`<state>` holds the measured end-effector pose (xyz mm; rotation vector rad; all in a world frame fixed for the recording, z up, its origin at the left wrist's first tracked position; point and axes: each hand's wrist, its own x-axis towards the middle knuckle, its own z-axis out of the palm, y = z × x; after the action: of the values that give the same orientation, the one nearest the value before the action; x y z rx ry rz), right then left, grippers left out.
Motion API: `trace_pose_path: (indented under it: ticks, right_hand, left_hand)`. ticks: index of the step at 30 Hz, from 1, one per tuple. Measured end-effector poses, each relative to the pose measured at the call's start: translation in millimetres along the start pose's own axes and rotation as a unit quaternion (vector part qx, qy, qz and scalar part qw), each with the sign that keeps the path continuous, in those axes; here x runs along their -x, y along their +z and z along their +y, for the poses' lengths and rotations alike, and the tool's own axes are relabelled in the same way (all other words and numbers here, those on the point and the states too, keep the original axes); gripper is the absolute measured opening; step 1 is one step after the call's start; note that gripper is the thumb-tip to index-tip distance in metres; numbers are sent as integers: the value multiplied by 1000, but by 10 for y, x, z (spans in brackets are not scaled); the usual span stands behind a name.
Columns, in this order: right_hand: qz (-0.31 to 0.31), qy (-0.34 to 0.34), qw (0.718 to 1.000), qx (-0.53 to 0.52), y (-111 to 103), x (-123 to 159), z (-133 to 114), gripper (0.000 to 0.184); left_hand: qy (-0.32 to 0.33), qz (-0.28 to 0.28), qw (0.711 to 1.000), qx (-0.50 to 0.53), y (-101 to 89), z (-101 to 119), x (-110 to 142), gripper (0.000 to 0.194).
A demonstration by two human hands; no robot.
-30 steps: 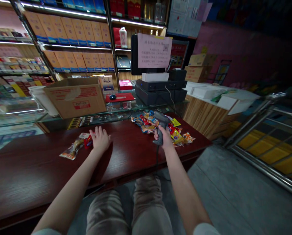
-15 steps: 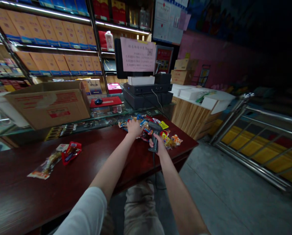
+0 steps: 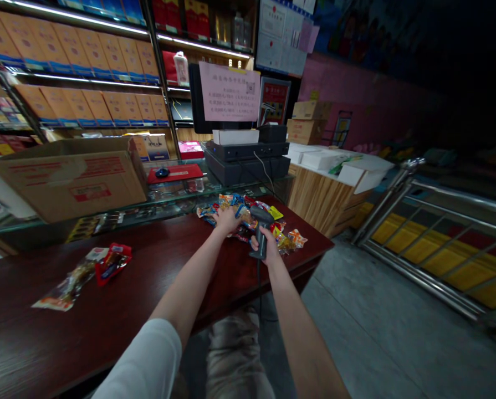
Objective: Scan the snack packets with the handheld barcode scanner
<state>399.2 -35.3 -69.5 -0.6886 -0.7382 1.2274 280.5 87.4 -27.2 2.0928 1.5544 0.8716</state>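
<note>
A dark grey handheld barcode scanner (image 3: 261, 241) is upright in my right hand (image 3: 268, 246), the fingers wrapped round its handle. Its cable drops over the table's front edge. Just left of it, my left hand (image 3: 228, 220) lies on a heap of colourful snack packets (image 3: 248, 206), thumb and fingers apart, touching the wrappers. Its fingertips are partly lost among the packets. Farther left on the dark red table (image 3: 156, 266) lie a red snack packet (image 3: 113, 262) and a long clear snack packet (image 3: 71, 282), side by side.
A cardboard box (image 3: 73, 180) stands on the glass counter behind the table. A mouse (image 3: 162, 173) rests on a red mat (image 3: 185, 173). The register (image 3: 248, 166) and a monitor with a pink notice (image 3: 230, 91) are behind the heap. A metal railing (image 3: 430, 249) runs at right.
My left hand has left the red packet and moved right onto the heap. The red packet now lies free. My right hand keeps hold of the barcode scanner. The view has turned left.
</note>
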Motion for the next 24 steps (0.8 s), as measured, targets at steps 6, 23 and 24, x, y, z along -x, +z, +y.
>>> trace_pose_path:
  ticks: [6,23,24]
  right_hand:
    - [12,9,1000,-26,36,8,-19,43]
    - [-160,97,980,67,754,243,319,37]
    - [-166,98,979,70,853,247,398,37]
  left_hand:
    - [-72,42,944,318,-147,-245,-4,20]
    - [-102,233,770,585,-841,-1424,684,31]
    - [-97,238,766,589,-845,-1456,706,32]
